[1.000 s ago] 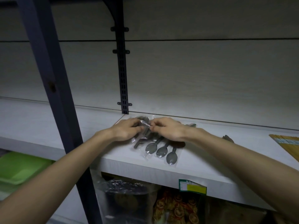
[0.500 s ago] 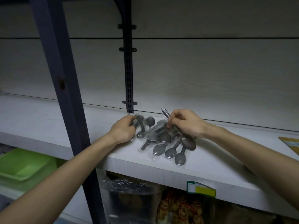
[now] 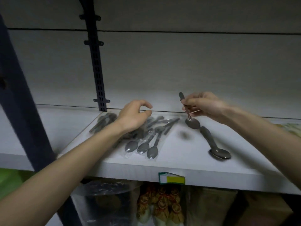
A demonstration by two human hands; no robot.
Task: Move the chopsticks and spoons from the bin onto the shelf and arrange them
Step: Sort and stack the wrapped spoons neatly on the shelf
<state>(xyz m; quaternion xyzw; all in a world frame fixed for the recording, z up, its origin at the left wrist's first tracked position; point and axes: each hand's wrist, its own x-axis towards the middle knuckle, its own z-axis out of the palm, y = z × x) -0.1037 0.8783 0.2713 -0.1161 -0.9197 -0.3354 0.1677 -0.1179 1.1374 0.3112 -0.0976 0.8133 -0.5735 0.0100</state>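
Several metal spoons in clear plastic bags point(image 3: 143, 141) lie in a loose heap on the white shelf point(image 3: 179, 162). My left hand point(image 3: 132, 115) hovers over the heap, fingers loosely curled, holding nothing. My right hand point(image 3: 203, 106) pinches the handle of a single spoon point(image 3: 189, 115), held nearly upright with its bowl down just above the shelf. Another spoon point(image 3: 215, 147) lies on the shelf to the right, bowl toward the front edge. No chopsticks or bin can be made out.
A dark slotted upright point(image 3: 97, 75) runs up the back wall behind the heap, and a dark frame post point(image 3: 24, 103) stands at the left. A price label point(image 3: 171, 178) sticks to the shelf's front edge. Packaged goods point(image 3: 162, 207) sit below. Something green point(image 3: 9, 181) lies at lower left.
My right hand has lifted one spoon out of the heap and carried it right. My left hand has risen off the bagged spoons. The view has moved closer.
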